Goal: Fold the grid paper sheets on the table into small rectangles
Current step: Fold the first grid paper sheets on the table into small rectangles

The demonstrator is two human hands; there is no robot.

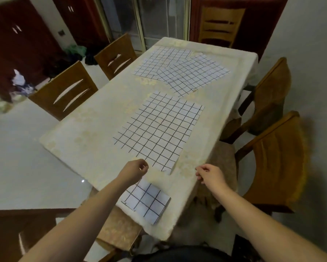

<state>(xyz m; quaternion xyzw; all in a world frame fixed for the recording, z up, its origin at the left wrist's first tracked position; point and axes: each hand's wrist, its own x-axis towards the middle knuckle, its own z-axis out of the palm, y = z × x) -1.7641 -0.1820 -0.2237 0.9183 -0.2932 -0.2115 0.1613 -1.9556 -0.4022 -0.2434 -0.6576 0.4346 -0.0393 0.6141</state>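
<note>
A flat white paper sheet ruled with a black hand-drawn grid (158,129) lies unfolded in the middle of the frame, its long side running from lower left to upper right, its near corner pointing at the gap between the two hands. It looks thin and light, limp instead of stiff, so it should bend at a touch, crease sharply under a fingertip and slide easily on the cloth; a draught or a careless sleeve could shift it. The near edge shows a small notch or tear, so that spot is best avoided. The sensible hold, as I judge it, is a light pinch on the two near corners, lifting them over to meet the far corners while the far edge stays down.

Below it, in the lower centre of the frame, a small folded rectangle of the same grid paper (148,202) rests near the table's edge, partly under the left forearm, one piece apparently finished. In the upper centre, several more unfolded grid sheets (179,69) overlap in a loose heap, still to be done.

The left hand (135,170) hovers just beside the big sheet's near corner, fingers loosely curled, holding nothing. The right hand (210,174) hangs over the table's right edge, fingers likewise loosely curled and empty, near the sheet but apart from it.

All lie on a table covered with a pale cream patterned cloth (87,133), with brown wooden chairs (64,93) around it.
</note>
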